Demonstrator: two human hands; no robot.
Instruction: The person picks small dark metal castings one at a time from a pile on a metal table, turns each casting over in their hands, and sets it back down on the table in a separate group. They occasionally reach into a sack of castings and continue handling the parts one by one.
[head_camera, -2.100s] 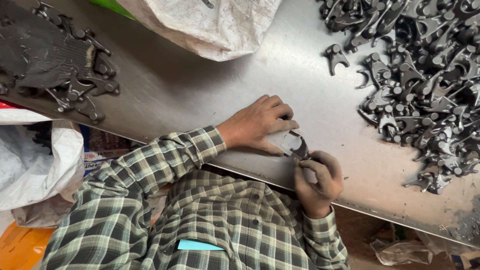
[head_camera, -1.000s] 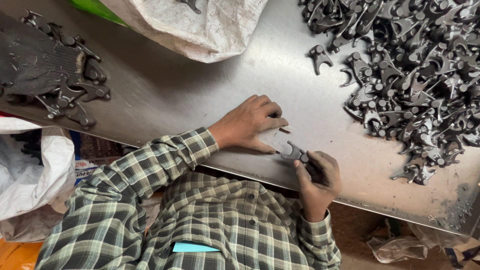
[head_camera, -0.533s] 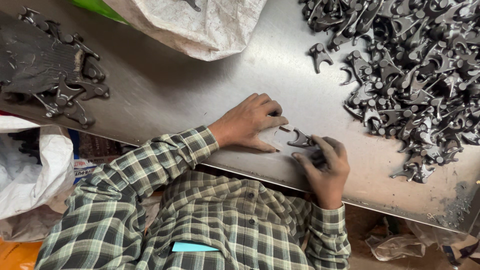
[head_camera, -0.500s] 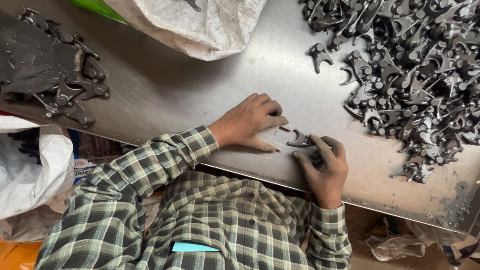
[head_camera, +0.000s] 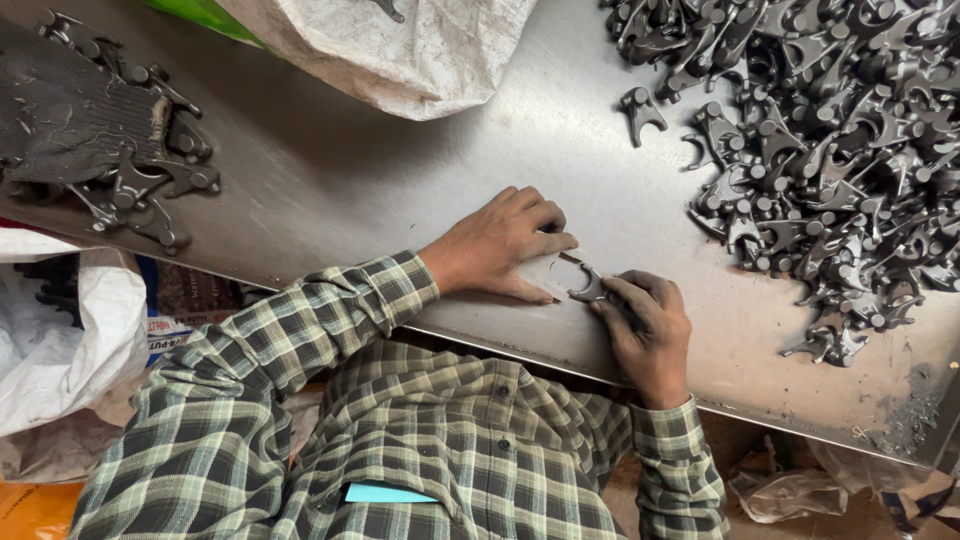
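Your right hand (head_camera: 645, 325) grips one forked part (head_camera: 588, 288), left hand (head_camera: 500, 245) flat on bench (head_camera: 350, 170) beside it; big pile (head_camera: 840, 150) right of it still untouched.

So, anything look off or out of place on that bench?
One forked metal part lies alone, apart from the big pile. Dark grit is scattered near the table's right edge. Otherwise nothing stands out.

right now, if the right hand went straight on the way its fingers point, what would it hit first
Likely the left hand, just beyond the small forked metal part that the right hand pinches.
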